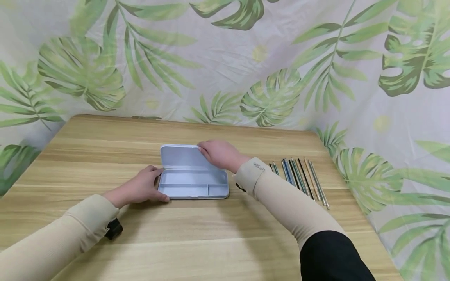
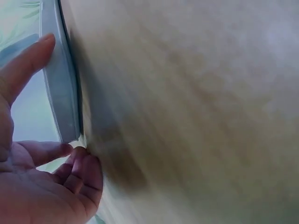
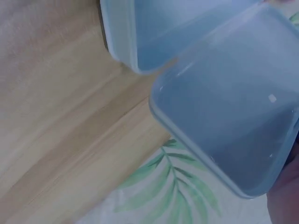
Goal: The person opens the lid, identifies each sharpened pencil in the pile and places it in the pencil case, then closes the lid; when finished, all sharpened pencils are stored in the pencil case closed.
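A pale blue-grey pencil case point(image 1: 184, 191) lies open on the table, its inside split by low dividers and holding nothing. The lid point(image 1: 179, 156) stands raised at the back. My left hand point(image 1: 142, 185) holds the left end of the case, thumb at the front corner and fingers toward the rear. In the left wrist view the thumb point(image 2: 35, 56) presses on the case's front wall point(image 2: 63, 93), with curled fingers beside its end. At the lid's top right corner, my right hand point(image 1: 223, 155) grips the edge. The right wrist view shows the lid's inner face point(image 3: 224, 93), with that hand mostly out of frame.
Several pencils point(image 1: 305, 177) lie side by side at the right of the wooden table point(image 1: 197, 242), partly hidden behind the right sleeve point(image 1: 281, 203). A leaf-patterned cloth point(image 1: 225, 70) hangs behind the table and along its right side.
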The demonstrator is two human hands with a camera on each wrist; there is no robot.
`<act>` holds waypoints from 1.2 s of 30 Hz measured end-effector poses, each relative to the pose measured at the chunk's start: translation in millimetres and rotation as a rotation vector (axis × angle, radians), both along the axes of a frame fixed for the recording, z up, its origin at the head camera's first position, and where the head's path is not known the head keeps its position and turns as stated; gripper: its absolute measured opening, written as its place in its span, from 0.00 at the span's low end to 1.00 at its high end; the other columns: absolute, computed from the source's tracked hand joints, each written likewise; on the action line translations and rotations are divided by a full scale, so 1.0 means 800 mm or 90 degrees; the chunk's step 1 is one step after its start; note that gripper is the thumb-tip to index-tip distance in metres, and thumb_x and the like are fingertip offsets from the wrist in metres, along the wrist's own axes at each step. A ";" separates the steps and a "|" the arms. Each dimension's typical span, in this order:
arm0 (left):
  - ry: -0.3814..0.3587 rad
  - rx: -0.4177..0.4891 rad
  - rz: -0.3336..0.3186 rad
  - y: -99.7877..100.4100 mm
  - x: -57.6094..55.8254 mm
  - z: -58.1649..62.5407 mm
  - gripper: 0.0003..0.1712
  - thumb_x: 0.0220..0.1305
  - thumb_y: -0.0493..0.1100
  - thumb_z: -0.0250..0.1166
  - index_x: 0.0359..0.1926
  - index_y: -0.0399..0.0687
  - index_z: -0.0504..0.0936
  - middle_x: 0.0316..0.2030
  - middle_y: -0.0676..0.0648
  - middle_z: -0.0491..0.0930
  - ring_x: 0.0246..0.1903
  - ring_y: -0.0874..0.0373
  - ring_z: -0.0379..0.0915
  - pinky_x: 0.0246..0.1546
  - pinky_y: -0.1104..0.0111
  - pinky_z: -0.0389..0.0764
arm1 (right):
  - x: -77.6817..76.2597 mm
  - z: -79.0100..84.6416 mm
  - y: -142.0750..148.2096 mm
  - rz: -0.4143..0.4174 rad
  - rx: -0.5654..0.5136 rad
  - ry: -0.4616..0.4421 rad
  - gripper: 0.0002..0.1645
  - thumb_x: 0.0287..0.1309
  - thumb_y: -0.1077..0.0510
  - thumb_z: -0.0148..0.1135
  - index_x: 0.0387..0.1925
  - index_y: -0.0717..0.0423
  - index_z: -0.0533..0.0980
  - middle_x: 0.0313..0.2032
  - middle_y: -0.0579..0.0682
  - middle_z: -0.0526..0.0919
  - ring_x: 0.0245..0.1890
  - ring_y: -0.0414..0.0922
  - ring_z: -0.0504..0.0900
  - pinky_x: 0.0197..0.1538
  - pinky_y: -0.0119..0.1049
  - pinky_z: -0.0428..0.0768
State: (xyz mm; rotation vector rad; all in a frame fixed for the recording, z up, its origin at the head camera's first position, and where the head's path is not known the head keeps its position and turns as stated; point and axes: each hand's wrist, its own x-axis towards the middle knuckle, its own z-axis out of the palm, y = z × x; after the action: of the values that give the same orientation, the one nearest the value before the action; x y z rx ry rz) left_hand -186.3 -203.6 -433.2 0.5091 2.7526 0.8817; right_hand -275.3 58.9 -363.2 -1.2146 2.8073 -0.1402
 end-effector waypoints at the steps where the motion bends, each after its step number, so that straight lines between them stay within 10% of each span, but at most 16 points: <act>1: 0.005 -0.024 -0.001 0.001 0.001 0.002 0.66 0.44 0.56 0.86 0.69 0.15 0.61 0.60 0.18 0.67 0.60 0.25 0.67 0.61 0.38 0.69 | -0.003 0.000 0.000 -0.001 0.001 -0.001 0.24 0.83 0.53 0.43 0.66 0.60 0.75 0.57 0.54 0.84 0.58 0.49 0.82 0.64 0.43 0.75; 11: -0.001 -0.091 0.002 0.007 0.007 -0.004 0.71 0.61 0.72 0.67 0.72 0.14 0.47 0.72 0.15 0.48 0.72 0.19 0.42 0.64 0.24 0.45 | -0.015 -0.002 -0.005 0.002 -0.011 -0.013 0.24 0.83 0.52 0.43 0.67 0.59 0.75 0.58 0.53 0.84 0.60 0.48 0.81 0.65 0.42 0.74; 22: 0.055 -0.220 -0.004 0.025 0.019 -0.008 0.71 0.64 0.82 0.52 0.74 0.17 0.50 0.74 0.18 0.47 0.75 0.23 0.41 0.69 0.29 0.41 | -0.030 -0.010 0.003 -0.092 -0.060 -0.059 0.26 0.84 0.51 0.42 0.71 0.58 0.73 0.67 0.54 0.78 0.69 0.50 0.74 0.71 0.41 0.67; 36: 0.034 -0.189 0.004 0.022 0.016 -0.017 0.75 0.61 0.85 0.50 0.75 0.17 0.47 0.75 0.19 0.44 0.75 0.24 0.36 0.68 0.28 0.35 | -0.030 -0.002 0.201 -0.283 -0.685 -0.439 0.29 0.78 0.66 0.50 0.73 0.76 0.59 0.68 0.70 0.68 0.70 0.63 0.68 0.71 0.50 0.68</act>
State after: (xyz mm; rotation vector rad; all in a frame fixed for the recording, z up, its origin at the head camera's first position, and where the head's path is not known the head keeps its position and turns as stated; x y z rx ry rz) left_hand -173.8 -186.0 -446.5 0.4726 2.8639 0.4528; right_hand -298.9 219.8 -365.1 -0.3680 2.2261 -1.8334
